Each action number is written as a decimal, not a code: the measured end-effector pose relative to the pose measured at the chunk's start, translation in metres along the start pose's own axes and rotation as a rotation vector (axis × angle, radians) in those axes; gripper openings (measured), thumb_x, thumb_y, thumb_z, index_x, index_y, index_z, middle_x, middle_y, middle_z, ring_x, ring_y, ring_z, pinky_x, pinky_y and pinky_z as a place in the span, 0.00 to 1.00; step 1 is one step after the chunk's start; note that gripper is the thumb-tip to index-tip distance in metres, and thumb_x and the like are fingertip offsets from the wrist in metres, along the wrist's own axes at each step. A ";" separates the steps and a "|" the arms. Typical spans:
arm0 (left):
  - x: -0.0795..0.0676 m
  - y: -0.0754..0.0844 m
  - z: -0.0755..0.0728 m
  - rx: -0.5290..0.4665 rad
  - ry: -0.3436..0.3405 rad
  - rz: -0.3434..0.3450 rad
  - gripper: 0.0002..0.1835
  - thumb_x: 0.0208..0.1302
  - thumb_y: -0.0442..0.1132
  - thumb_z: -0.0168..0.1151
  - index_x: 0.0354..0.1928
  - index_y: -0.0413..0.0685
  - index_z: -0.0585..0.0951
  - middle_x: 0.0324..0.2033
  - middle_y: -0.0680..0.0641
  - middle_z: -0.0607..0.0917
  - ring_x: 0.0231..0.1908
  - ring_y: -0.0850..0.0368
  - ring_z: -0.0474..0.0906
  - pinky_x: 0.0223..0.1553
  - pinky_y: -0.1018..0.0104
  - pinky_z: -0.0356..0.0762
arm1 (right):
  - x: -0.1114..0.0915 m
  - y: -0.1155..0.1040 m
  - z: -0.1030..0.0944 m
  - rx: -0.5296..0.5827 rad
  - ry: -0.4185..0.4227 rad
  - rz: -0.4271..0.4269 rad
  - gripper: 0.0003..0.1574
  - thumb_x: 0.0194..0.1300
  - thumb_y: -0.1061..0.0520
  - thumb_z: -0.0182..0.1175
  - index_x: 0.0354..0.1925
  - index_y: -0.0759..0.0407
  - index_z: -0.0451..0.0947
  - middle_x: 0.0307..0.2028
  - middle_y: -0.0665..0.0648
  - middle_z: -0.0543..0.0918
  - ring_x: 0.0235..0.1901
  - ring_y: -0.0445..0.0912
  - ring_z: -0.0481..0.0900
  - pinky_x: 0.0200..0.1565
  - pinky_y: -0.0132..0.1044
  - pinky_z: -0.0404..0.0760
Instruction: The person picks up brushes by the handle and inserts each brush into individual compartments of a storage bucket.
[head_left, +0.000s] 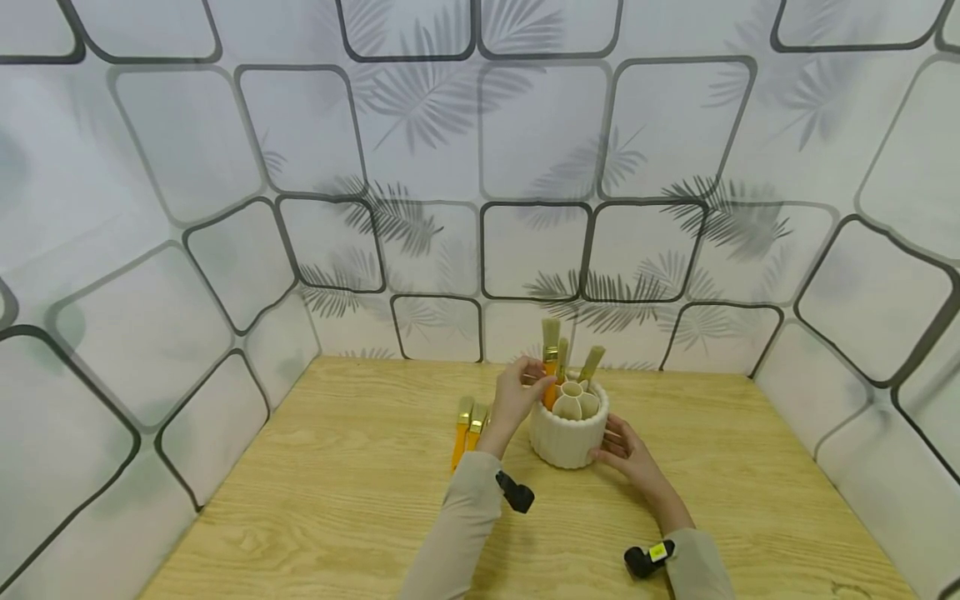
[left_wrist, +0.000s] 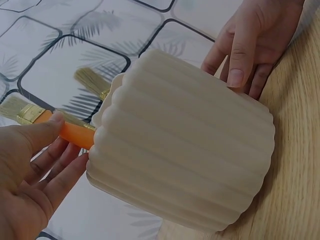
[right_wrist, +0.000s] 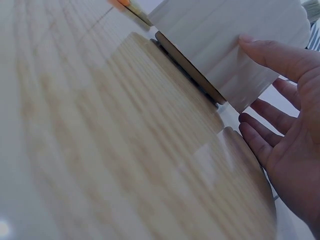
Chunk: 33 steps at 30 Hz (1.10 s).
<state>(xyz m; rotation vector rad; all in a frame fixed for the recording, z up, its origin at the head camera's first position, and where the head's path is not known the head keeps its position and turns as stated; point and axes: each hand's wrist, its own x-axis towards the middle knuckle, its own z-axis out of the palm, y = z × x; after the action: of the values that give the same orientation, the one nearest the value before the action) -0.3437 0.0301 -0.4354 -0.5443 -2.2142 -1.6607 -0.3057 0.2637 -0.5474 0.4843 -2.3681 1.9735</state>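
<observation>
Head view: left hand (head_left: 517,400) pinches a brush (head_left: 551,353) at the pot's (head_left: 564,440) rim, right hand (head_left: 632,454) holds its side, table (head_left: 772,475) open rightward.

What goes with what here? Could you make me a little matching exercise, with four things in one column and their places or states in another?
Column one:
1. Left hand
2. Right hand
3. Ribbed cup
4. Loose paintbrushes

Column two:
A. Cream-coloured, with brushes inside
B. Lying on the wooden table
C. Gripping an orange brush handle
D. Resting against the cup's outer side

Pairs: 1-C, 2-D, 3-A, 4-B
</observation>
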 end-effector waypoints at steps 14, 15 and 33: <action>-0.008 -0.010 -0.008 0.036 -0.069 -0.094 0.29 0.54 0.44 0.68 0.56 0.40 0.73 0.47 0.42 0.80 0.48 0.48 0.76 0.53 0.53 0.72 | -0.001 -0.002 0.001 -0.013 0.006 -0.016 0.46 0.59 0.64 0.61 0.69 0.60 0.49 0.64 0.69 0.60 0.61 0.63 0.62 0.59 0.50 0.68; -0.009 -0.010 -0.008 0.036 -0.074 -0.098 0.29 0.54 0.44 0.68 0.56 0.40 0.72 0.47 0.42 0.80 0.48 0.47 0.75 0.53 0.53 0.72 | -0.001 -0.003 0.001 -0.015 0.007 -0.017 0.46 0.59 0.64 0.61 0.69 0.60 0.49 0.65 0.68 0.60 0.61 0.63 0.62 0.59 0.50 0.68; -0.018 -0.020 -0.017 0.018 -0.069 -0.110 0.28 0.54 0.43 0.68 0.57 0.43 0.73 0.48 0.41 0.80 0.49 0.43 0.76 0.53 0.46 0.70 | -0.001 -0.008 0.003 -0.016 0.009 -0.007 0.50 0.59 0.63 0.62 0.71 0.58 0.44 0.66 0.69 0.59 0.59 0.44 0.66 0.61 0.53 0.64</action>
<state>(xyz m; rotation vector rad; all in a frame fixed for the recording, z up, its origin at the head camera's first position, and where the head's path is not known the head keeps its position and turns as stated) -0.3369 0.0065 -0.4557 -0.4903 -2.3449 -1.6983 -0.3026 0.2599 -0.5406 0.4816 -2.3710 1.9482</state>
